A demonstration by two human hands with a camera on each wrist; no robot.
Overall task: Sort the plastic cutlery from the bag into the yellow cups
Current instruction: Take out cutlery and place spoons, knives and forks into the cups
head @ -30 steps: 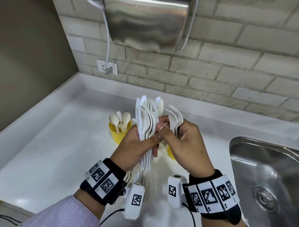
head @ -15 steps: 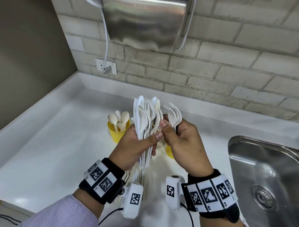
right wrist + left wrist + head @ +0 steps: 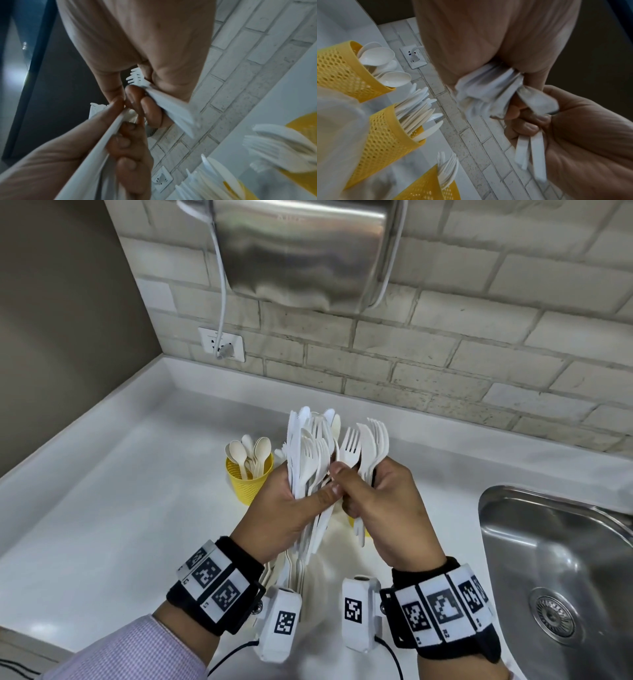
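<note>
My left hand (image 3: 308,498) grips a thick bundle of mixed white plastic cutlery (image 3: 308,453), held upright above the counter. Close beside it, my right hand (image 3: 346,474) holds a few forks (image 3: 375,446) in its curled fingers. Its thumb and forefinger pinch one more fork (image 3: 351,445) at the bundle's edge. A yellow mesh cup of spoons (image 3: 248,481) stands behind the left hand. Another yellow cup (image 3: 352,523) is mostly hidden under the hands. The left wrist view shows three cups in a row: spoons (image 3: 342,70), knives (image 3: 385,142), forks (image 3: 426,186). A translucent bag (image 3: 334,121) lies beside them.
A steel sink (image 3: 555,559) is sunk into the white counter (image 3: 120,508) at the right. A steel hand dryer (image 3: 301,251) hangs on the brick wall above, and its cable runs to a socket (image 3: 222,344). A dark wall closes the left side.
My right thumb and forefinger have drawn one fork out of the left hand's bundle, rightwards to the forks that hand holds. The left hand has kept its grip.
</note>
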